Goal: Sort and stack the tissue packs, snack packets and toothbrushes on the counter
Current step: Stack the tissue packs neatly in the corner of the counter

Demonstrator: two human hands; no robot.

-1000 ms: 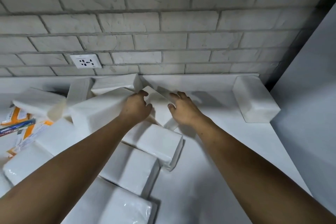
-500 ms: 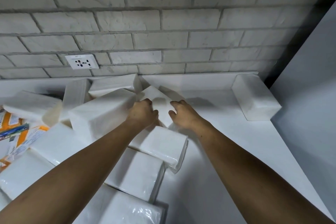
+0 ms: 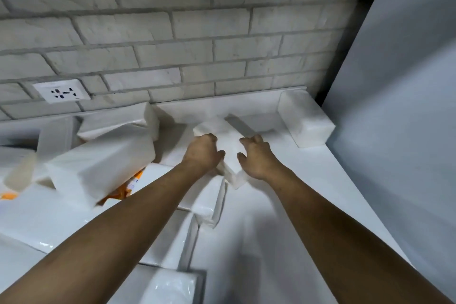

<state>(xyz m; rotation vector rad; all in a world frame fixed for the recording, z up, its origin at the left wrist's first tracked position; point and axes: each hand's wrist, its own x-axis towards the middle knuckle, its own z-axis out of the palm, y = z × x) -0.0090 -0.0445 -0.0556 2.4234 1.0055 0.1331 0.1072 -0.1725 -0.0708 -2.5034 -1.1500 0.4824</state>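
1. The left grip (image 3: 203, 153), a bare hand, has its fingers curled over the left long edge of the held pack (image 3: 228, 145), knuckles up.
2. The right grip (image 3: 256, 158), also bare, is half closed on the same pack. Its thumb lies on the top face and its fingers curl at the right long edge.
3. The held pack is a white tissue pack between the two grips, at the back of the surface (image 3: 271, 229), near the wall (image 3: 222, 32).
4. Its long axis runs away from the person. The far end points at the wall and a little left, and the near end points back and a little right.
5. The pack is tilted. Whether its near end touches the surface cannot be told.
6. The corner pack (image 3: 306, 121) lies flat at the far right, one short end at the wall and its long axis pointing toward the person. It is beside the grey panel (image 3: 394, 106) and apart from the held pack.
7. On the left is a loose pile of white packs. The big pack (image 3: 103, 163) is tilted, with its long axis running left to right.
8. Another pack (image 3: 118, 121) lies behind it along the wall.
9. An orange packet (image 3: 133, 182) shows from under the big pack.
10. A flat pack (image 3: 204, 202) lies under the left forearm.
11. A socket (image 3: 61, 92) sits in the wall above the pile.
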